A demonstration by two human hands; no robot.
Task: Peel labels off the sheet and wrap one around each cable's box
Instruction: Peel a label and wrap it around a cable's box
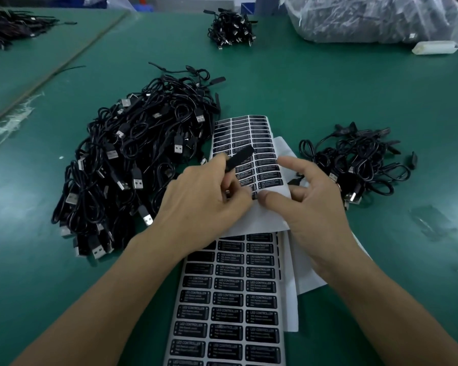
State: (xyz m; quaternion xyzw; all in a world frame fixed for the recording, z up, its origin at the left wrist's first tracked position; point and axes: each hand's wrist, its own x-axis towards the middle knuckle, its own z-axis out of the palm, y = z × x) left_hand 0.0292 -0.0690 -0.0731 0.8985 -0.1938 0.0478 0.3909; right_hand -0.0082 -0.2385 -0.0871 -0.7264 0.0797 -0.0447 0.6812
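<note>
A white sheet [251, 143] of black "LED CONTROLLER" labels lies tilted in the middle of the green table, over a second label sheet [230, 302] nearer me. My left hand [196, 199] holds a slim black cable box [239, 157] between its fingers above the upper sheet. My right hand [304, 204] is beside it, thumb tip on the sheet's bare backing by a black label [255, 195] at the lowest filled row; the fingers are spread and relaxed. Whether that label is lifted is hidden by the thumbs.
A large heap of black USB cables [132, 170] lies to the left, a smaller heap [354, 165] to the right. Another bundle [232, 29] sits far back, with a clear plastic bag [368, 19] and a white block [434, 47] at the back right.
</note>
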